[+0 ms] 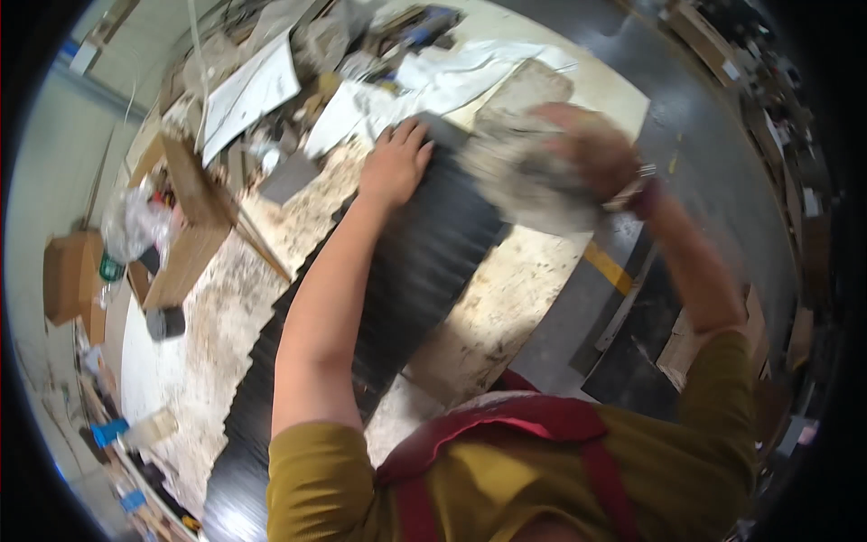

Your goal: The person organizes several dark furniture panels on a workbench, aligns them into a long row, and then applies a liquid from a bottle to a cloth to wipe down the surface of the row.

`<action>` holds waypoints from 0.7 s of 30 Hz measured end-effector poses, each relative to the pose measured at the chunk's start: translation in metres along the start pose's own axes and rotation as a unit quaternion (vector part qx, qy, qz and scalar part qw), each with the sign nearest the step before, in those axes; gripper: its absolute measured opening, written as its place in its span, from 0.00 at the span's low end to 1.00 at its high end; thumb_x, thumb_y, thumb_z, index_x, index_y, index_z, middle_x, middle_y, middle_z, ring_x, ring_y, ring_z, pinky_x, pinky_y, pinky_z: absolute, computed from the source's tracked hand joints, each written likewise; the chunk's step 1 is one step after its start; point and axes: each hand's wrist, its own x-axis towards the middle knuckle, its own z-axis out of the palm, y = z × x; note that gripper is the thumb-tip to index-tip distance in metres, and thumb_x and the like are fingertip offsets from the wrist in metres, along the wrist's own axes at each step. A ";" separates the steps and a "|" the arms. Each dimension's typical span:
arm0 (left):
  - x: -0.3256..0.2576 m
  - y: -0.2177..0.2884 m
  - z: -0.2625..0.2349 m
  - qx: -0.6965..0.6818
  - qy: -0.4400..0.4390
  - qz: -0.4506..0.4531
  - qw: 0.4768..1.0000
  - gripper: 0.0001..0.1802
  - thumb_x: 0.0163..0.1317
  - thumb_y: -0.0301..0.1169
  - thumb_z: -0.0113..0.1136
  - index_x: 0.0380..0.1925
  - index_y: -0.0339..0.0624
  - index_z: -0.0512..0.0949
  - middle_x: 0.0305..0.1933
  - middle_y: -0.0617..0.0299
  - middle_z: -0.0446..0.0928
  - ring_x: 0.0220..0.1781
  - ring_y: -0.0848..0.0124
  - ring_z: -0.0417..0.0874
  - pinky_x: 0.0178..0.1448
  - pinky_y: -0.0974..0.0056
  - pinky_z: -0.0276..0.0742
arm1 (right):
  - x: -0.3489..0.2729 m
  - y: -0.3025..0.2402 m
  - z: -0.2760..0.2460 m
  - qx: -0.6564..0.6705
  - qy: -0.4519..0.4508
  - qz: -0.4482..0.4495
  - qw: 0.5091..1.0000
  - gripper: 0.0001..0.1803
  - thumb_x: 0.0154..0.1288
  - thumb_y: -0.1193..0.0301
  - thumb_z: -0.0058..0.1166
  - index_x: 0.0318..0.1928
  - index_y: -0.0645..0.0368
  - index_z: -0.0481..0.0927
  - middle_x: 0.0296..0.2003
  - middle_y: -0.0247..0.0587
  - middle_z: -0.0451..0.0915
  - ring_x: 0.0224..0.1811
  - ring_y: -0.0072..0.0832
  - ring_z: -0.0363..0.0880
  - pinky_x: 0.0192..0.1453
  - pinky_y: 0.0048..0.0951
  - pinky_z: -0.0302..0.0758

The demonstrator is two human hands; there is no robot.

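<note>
A long stack of black, flat strips with stepped, overlapping edges runs diagonally across the worktable. Near its far end my left hand lies flat on top, fingers slightly spread. My right hand, blurred by motion, grips a grey-white rag over the right side of the stack's far end. Part of the stack is covered by the rag and by my left forearm. The fingertips of my right hand are smeared, but the bunched cloth hangs from them.
Crumpled plastic, white sheets and scraps crowd the table's far side. To the left stands an open cardboard box with a plastic bag and a green bottle. A roll of dark tape lies by it. Dark panels are at the right.
</note>
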 end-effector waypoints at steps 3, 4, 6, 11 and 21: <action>0.001 -0.023 0.012 0.018 -0.015 0.003 1.000 0.25 0.61 0.28 0.47 0.60 0.49 0.68 0.69 0.60 0.61 0.68 0.52 0.62 0.61 0.53 0.72 | 0.036 0.027 0.058 -0.511 0.049 -0.234 0.826 0.11 0.64 0.64 0.50 0.45 0.51 0.76 0.38 0.36 0.78 0.38 0.33 0.81 0.40 0.33 0.80; 0.002 -0.008 0.001 -0.012 0.027 0.034 0.999 0.23 0.64 0.32 0.47 0.60 0.49 0.68 0.68 0.60 0.63 0.67 0.53 0.64 0.61 0.54 0.71 | 0.020 0.043 0.076 -0.613 0.060 -0.241 0.750 0.09 0.63 0.64 0.50 0.42 0.48 0.77 0.36 0.35 0.78 0.36 0.35 0.81 0.38 0.34 0.80; -0.003 -0.016 -0.003 0.003 0.043 0.002 0.999 0.22 0.69 0.43 0.46 0.60 0.51 0.68 0.66 0.62 0.65 0.65 0.55 0.66 0.61 0.54 0.71 | -0.013 0.040 0.103 -0.682 -0.028 -0.133 0.718 0.08 0.63 0.63 0.49 0.39 0.47 0.78 0.32 0.36 0.77 0.35 0.36 0.81 0.35 0.35 0.80; -0.001 0.021 -0.020 0.053 0.022 -0.039 0.998 0.23 0.69 0.40 0.49 0.62 0.51 0.66 0.70 0.60 0.60 0.71 0.55 0.59 0.67 0.41 0.60 | -0.132 0.020 0.013 -0.625 -0.308 0.163 0.699 0.17 0.65 0.60 0.50 0.52 0.49 0.77 0.49 0.38 0.79 0.42 0.32 0.82 0.44 0.37 0.79; -0.113 0.182 -0.051 -0.747 -0.180 -0.331 0.548 0.38 0.64 0.55 0.56 0.65 0.42 0.63 0.67 0.57 0.64 0.66 0.66 0.64 0.69 0.59 0.58 | -0.108 -0.005 0.086 -0.144 0.006 -0.006 0.990 0.28 0.70 0.55 0.45 0.61 0.62 0.70 0.57 0.44 0.73 0.58 0.27 0.71 0.65 0.32 0.66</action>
